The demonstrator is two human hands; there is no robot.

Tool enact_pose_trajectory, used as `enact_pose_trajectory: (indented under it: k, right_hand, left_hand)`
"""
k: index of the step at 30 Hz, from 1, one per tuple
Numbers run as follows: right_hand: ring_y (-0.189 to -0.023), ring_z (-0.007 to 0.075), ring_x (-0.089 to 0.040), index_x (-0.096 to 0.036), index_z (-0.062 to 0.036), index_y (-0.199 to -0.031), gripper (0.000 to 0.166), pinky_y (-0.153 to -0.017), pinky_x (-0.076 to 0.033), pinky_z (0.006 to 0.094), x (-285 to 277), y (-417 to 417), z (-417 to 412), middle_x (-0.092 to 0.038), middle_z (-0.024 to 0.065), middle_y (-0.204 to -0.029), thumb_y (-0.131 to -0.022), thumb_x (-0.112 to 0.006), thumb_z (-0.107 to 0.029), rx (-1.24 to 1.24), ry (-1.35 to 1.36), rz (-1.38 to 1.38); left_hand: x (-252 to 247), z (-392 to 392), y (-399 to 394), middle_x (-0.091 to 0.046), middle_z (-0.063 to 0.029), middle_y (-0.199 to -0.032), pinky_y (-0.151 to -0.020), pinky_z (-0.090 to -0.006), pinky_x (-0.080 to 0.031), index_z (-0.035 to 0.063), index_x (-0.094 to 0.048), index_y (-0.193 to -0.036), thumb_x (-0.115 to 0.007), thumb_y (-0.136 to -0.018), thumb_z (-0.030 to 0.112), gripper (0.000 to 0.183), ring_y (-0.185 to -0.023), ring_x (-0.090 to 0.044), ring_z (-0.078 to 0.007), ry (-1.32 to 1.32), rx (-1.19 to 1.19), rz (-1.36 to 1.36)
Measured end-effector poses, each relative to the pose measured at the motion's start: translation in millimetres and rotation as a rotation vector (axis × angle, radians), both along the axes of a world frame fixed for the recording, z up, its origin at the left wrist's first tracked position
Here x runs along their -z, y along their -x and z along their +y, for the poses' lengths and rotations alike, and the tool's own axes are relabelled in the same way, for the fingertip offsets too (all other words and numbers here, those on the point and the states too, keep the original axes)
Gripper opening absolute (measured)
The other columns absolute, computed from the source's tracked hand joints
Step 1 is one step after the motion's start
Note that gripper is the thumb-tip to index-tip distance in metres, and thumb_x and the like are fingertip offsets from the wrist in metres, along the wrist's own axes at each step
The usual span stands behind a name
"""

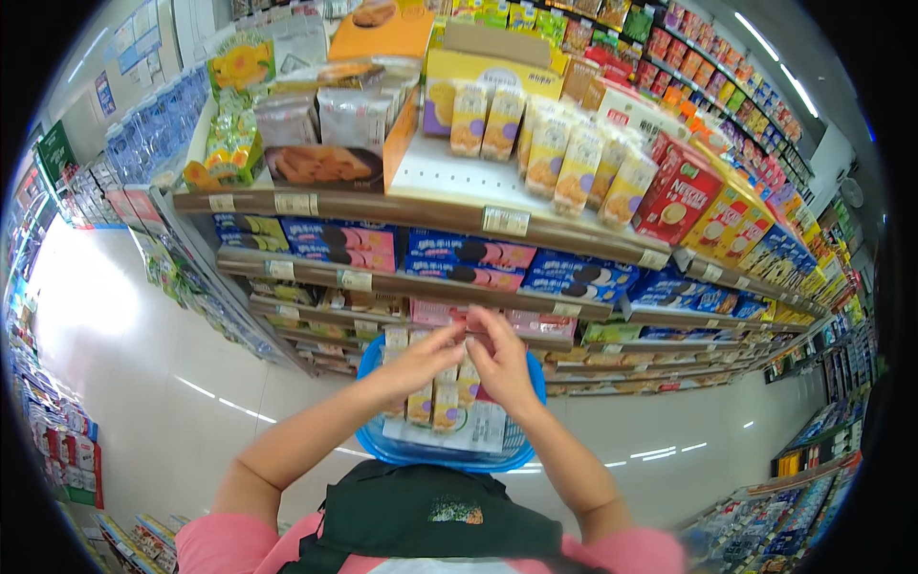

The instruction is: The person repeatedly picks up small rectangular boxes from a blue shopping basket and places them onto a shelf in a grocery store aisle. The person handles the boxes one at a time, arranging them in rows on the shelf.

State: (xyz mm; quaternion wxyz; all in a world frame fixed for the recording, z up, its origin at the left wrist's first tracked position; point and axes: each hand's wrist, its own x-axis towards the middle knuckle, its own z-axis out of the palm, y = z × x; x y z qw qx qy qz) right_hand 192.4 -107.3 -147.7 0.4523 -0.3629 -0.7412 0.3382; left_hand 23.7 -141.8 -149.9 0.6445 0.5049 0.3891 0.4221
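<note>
Both of my hands are raised above a blue plastic basket (367,438) that stands in front of the shelves. My left hand (434,351) and my right hand (497,359) are close together, fingers bent; I see nothing held in either. Whether the fingertips touch is unclear. Inside the basket lie several small yellow-and-white snack packs (445,407) and a white printed sheet (477,428), partly hidden by my hands. On the top shelf, similar yellow-and-white packs (549,154) stand in a group, with two more (502,122) before an open yellow carton (495,68).
The brown shelf edge (423,204) with price tags curves across in front of me. Blue cookie boxes (470,258) fill the level below. Bagged snacks (351,118) stand at the upper left, red Nescafé boxes (678,190) at the right. Tiled floor (624,423) shows around the basket.
</note>
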Motion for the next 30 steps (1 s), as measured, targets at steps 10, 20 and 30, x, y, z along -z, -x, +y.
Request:
enact_pose_trajectory:
  k: [10, 20, 30]
  right_hand:
    - [-0.117, 0.0269, -0.052, -0.043, 0.0040, -0.134, 0.059, -0.094, -0.043, 0.0334, -138, 70, 185, -0.053, 0.0185, -0.127, -0.080, -0.059, -0.010, 0.057, -0.056, 0.111]
    - [-0.111, 0.0266, -0.052, -0.040, 0.0045, -0.137, 0.064, -0.094, -0.041, 0.0328, -132, 100, 240, -0.054, 0.0184, -0.123, -0.079, -0.059, -0.014, 0.158, 0.101, 0.052]
    - [-0.116, 0.0217, -0.052, -0.034, 0.0046, -0.139, 0.061, -0.094, -0.044, 0.0295, -150, 83, 191, -0.050, 0.0157, -0.128, -0.084, -0.058, -0.004, -0.010, -0.062, 0.271]
  left_hand:
    - [-157, 182, 28, -0.047, -0.0060, -0.131, -0.102, -0.0366, -0.028, 0.0052, -0.042, -0.136, -0.053, -0.092, 0.024, 0.049, -0.121, -0.040, -0.0173, -0.340, -0.467, -0.096]
    - [-138, 255, 40, -0.054, -0.0009, -0.116, -0.097, -0.0392, -0.028, 0.0157, -0.051, -0.123, -0.053, -0.093, 0.033, 0.034, -0.108, -0.045, -0.0148, 0.028, -0.507, -0.162]
    - [-161, 187, 22, -0.055, -0.0062, -0.113, -0.094, -0.0320, -0.036, 0.0066, -0.047, -0.127, -0.048, -0.094, 0.026, 0.037, -0.106, -0.049, -0.0168, -0.420, -0.446, -0.170]
